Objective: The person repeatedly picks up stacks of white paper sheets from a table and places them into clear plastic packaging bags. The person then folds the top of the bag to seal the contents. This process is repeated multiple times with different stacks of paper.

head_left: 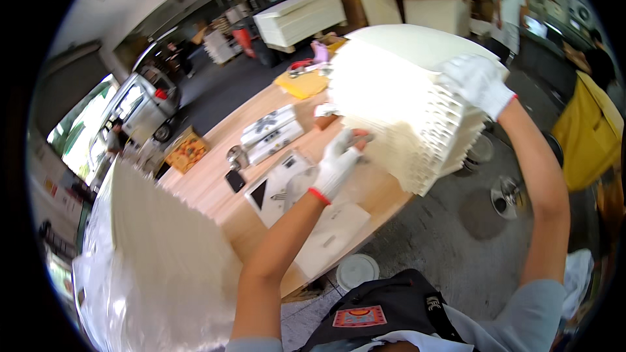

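Sitting under right grip (477, 83), beside left grip (337, 161): white stack (394, 94); both closures unclear.

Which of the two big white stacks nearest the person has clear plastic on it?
The left stack, with shiny clear plastic down its outer side. The right stack, with the gloved right hand on it, shows bare, jagged edges instead.

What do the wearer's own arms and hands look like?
Left hand and right hand wear white gloves with red wrist edging; the left leaves some fingertips bare. Forearms are bare below short grey sleeves.
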Demonstrator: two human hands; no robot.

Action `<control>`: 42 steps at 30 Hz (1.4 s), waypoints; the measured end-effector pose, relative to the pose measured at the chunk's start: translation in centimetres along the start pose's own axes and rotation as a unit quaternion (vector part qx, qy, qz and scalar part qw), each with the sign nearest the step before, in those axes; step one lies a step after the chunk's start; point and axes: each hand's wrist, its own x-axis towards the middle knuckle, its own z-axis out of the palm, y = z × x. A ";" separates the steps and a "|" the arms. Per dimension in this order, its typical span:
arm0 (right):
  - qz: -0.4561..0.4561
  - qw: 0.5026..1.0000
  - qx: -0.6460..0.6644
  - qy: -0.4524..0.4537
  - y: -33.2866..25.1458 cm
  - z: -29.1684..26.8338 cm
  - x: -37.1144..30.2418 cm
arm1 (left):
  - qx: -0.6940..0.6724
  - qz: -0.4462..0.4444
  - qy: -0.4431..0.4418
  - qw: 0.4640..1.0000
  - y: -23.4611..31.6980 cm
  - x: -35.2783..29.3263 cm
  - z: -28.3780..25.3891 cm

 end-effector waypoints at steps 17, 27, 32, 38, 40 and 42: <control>0.317 0.842 0.432 -0.061 -8.1 -3.4 -2.4 | 0.051 -0.257 0.029 0.965 15.3 -0.9 -6.7; 0.341 0.667 0.661 0.038 -21.8 1.4 -1.0 | 0.435 -0.014 -0.090 0.896 8.6 -8.9 2.3; 0.165 0.900 0.403 0.021 -20.8 3.9 -3.4 | -0.090 -0.036 0.080 0.992 0.8 -10.7 -3.2; -0.062 0.947 0.239 -0.206 -23.0 3.3 -2.6 | -0.190 -0.071 0.133 0.970 2.8 -13.3 -9.9; -0.108 0.904 0.261 -0.322 -24.6 3.1 -1.0 | 0.075 -0.063 -0.004 0.995 3.2 -14.9 -6.5; -0.095 0.853 0.342 -0.384 -25.2 3.7 -0.3 | 0.233 -0.028 -0.093 0.968 2.3 -17.0 -2.3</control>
